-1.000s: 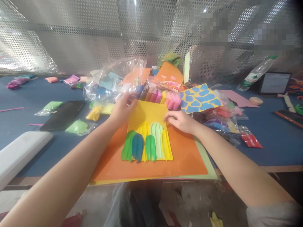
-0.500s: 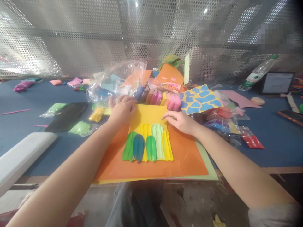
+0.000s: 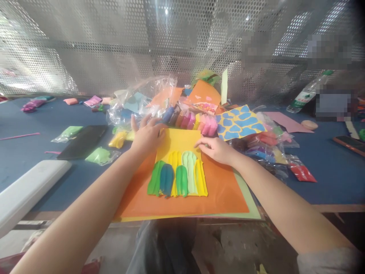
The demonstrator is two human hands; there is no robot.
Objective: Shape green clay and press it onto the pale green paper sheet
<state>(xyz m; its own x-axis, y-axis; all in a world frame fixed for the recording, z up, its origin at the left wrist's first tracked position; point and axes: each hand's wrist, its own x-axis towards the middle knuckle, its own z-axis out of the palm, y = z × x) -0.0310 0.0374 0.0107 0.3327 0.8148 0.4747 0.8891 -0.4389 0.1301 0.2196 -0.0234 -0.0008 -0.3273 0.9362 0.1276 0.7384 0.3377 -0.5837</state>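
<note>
A yellow card [image 3: 178,142] lies on an orange sheet [image 3: 222,190] at the table's near edge. Strips of green, teal, pale green and yellow clay [image 3: 176,177] cover the card's lower half. My left hand [image 3: 146,135] rests on the card's upper left corner, fingers bent, with something thin and dark under them that I cannot make out. My right hand [image 3: 215,148] presses its curled fingertips on the card's right edge. Beyond the card stands a row of coloured clay blocks [image 3: 191,120].
Clear plastic bags [image 3: 139,101] with paper and clay are heaped behind the card. A yellow sheet with blue patches [image 3: 241,121] lies right. A black slab [image 3: 82,140], green clay bags [image 3: 98,155] and a white case [image 3: 25,190] lie left. A bottle [image 3: 306,93] leans far right.
My left hand drew back from the clay blocks onto the card's upper left corner. My right hand stayed at the card's right edge.
</note>
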